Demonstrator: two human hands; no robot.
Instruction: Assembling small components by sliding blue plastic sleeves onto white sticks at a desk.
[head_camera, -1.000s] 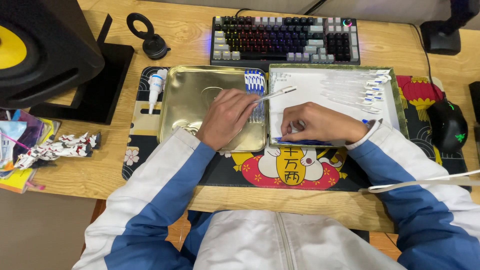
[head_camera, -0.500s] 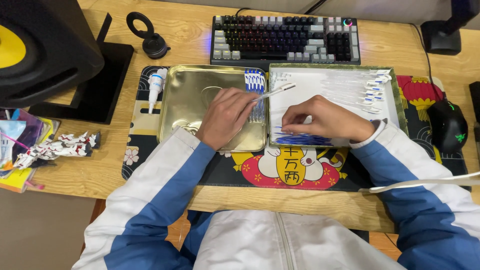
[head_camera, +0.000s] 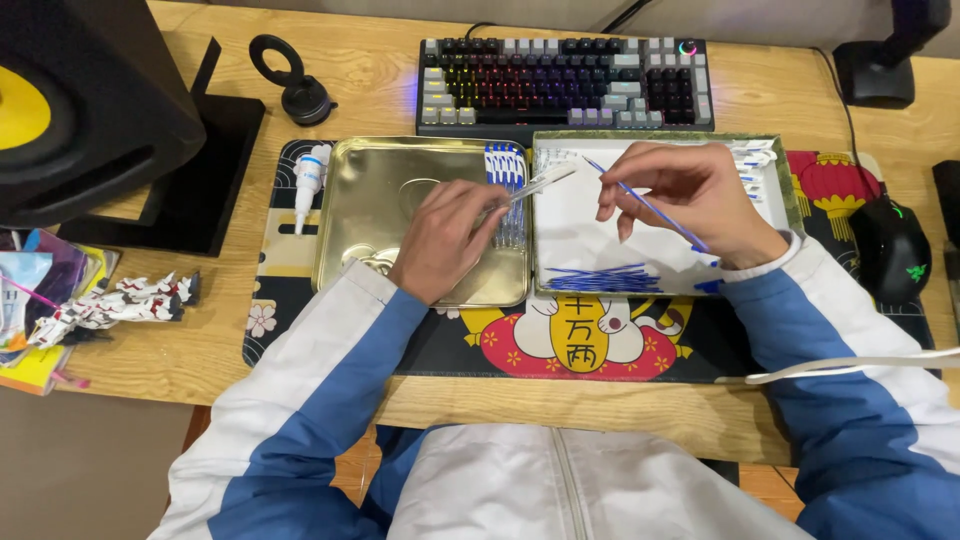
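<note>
My left hand (head_camera: 448, 238) rests on the gold metal tray (head_camera: 372, 210) and grips a slim white pen-like tool (head_camera: 540, 183) whose tip points right. My right hand (head_camera: 690, 195) is raised over the white sheet (head_camera: 575, 235) in the second tray and pinches a thin blue stick (head_camera: 650, 207) that slants down to the right. A loose bundle of blue sticks (head_camera: 598, 278) lies at the sheet's near edge. A row of blue-and-white pieces (head_camera: 505, 165) lies at the gold tray's right side, and more small white pieces (head_camera: 752, 158) sit at the far right of the sheet.
A lit keyboard (head_camera: 565, 85) lies behind the trays. A black speaker (head_camera: 85, 110) stands far left, a small white bottle (head_camera: 308, 180) beside the gold tray, a black mouse (head_camera: 892, 262) at right. A small robot figure (head_camera: 110, 303) and coloured papers lie at left. A white cable (head_camera: 850, 365) crosses my right sleeve.
My right hand has lifted from the bundle at the sheet's near edge and moved up and back, now holding one blue stick. My left hand stays put with the white tool.
</note>
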